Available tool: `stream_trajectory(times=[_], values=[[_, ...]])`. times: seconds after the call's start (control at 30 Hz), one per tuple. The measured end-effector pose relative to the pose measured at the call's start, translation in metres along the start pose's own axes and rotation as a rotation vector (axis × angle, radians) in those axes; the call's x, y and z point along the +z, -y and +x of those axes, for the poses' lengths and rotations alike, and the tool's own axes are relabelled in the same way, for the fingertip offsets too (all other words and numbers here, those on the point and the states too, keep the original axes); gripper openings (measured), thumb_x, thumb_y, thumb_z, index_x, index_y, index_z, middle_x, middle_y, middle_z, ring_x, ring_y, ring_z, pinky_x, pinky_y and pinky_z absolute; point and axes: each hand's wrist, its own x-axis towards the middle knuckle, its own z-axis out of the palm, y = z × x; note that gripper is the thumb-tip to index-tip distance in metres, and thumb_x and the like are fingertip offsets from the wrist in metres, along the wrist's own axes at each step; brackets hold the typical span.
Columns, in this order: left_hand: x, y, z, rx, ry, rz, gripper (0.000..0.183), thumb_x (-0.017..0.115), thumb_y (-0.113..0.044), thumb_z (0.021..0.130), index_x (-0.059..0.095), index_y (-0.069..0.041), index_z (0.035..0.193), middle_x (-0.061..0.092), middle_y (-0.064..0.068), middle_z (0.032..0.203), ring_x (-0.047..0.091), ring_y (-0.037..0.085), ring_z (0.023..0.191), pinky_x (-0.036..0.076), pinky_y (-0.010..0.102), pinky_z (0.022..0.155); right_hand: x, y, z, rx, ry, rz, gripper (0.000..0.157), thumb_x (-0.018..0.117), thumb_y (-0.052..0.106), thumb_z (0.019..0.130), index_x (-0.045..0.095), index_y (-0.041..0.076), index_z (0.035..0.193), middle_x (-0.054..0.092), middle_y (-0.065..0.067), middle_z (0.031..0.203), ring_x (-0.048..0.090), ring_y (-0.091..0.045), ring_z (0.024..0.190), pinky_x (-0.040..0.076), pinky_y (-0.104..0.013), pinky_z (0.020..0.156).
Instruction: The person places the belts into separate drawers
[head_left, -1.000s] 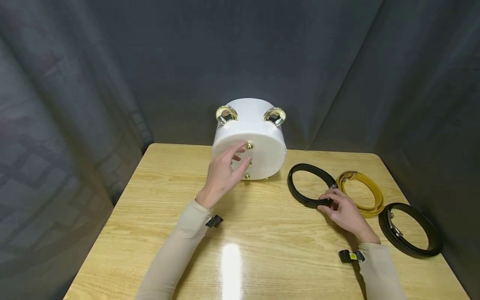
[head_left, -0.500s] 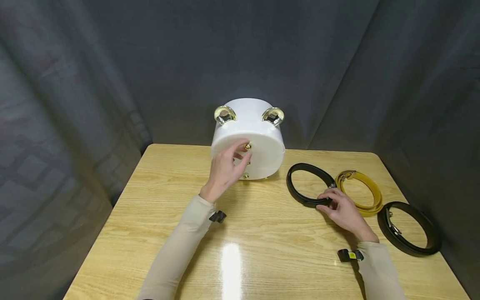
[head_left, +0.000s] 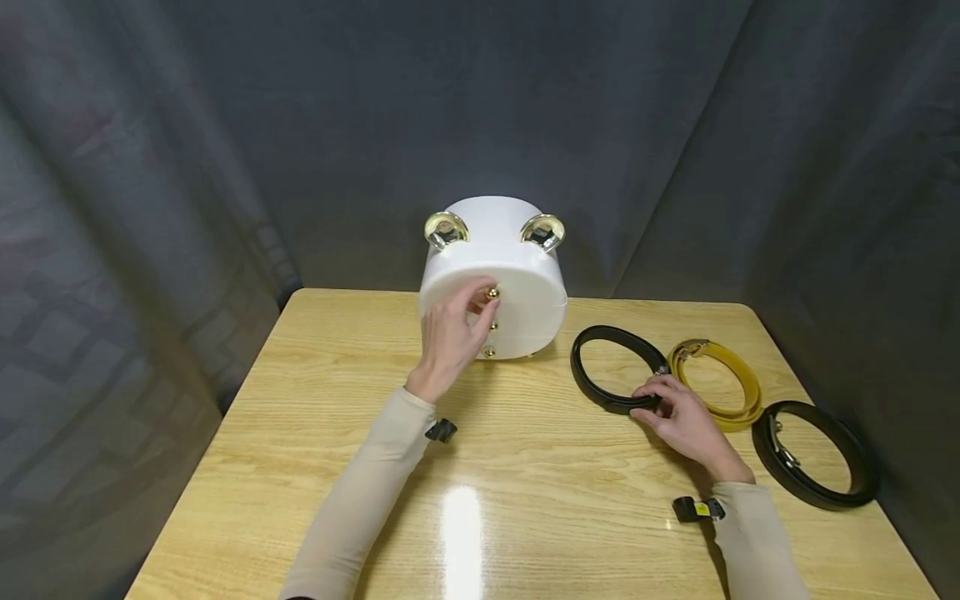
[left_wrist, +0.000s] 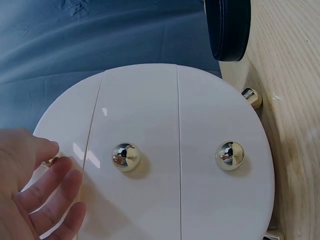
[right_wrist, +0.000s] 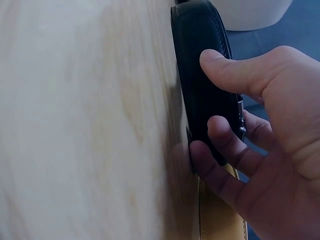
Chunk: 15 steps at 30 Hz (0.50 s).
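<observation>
My left hand (head_left: 448, 335) is at the front of a white rounded box with drawers (head_left: 528, 312), pinching its top gold knob (head_left: 492, 293) between thumb and fingertips. In the left wrist view that knob is mostly hidden by the fingers; the middle knob (left_wrist: 126, 157) and bottom knob (left_wrist: 230, 155) show plainly, one on each drawer front. To the right, my right hand (head_left: 686, 423) grips the near side of a coiled black belt (head_left: 618, 333) lying on the table. Its thumb presses the strap (right_wrist: 197, 85), with the fingers around the buckle end.
A coiled yellow belt (head_left: 738, 375) lies just right of the held belt, with a second coiled black belt (head_left: 843, 446) near the table's right edge. Two gold rings (head_left: 447, 229) stand on top of the box. Grey curtains (head_left: 465, 100) close off the back and sides.
My left hand has moved slightly right and closed its thumb and fingers onto the top knob. The right hand stays on the black belt; the drawers look unchanged.
</observation>
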Motion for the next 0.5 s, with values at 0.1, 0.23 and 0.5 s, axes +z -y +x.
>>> stream_trajectory(times=[0.1,0.23,0.5], values=[[-0.0004,-0.0001,-0.0007,0.01,-0.005,0.005,0.026,0.074,-0.023,0.101,0.074,-0.014,0.126,0.083,0.006,0.099,0.078,0.021,0.078,0.051,0.03,0.054,0.0001,-0.0003,0.0002,-0.011,-0.005,0.002,0.021,0.088,0.008,0.087,0.078,0.012,0.104,0.067,-0.009,0.114,0.05,-0.002,0.074,0.044,-0.018,0.065],[-0.0015,-0.0013,-0.0015,0.022,-0.006,0.012,0.026,0.073,-0.024,0.101,0.075,-0.014,0.125,0.083,0.006,0.098,0.079,0.02,0.078,0.048,0.03,0.051,0.0,0.0,0.0002,-0.019,-0.007,-0.002,0.021,0.088,0.007,0.087,0.078,0.011,0.104,0.067,-0.01,0.115,0.05,-0.002,0.073,0.044,-0.018,0.064],[-0.0028,-0.0022,-0.0051,0.045,-0.023,0.017,0.024,0.074,-0.023,0.101,0.075,-0.013,0.123,0.083,0.005,0.096,0.078,0.019,0.077,0.048,0.029,0.05,-0.0003,-0.0003,-0.0002,-0.014,-0.002,-0.003,0.02,0.088,0.008,0.087,0.078,0.012,0.105,0.067,-0.009,0.115,0.05,-0.002,0.073,0.044,-0.018,0.064]])
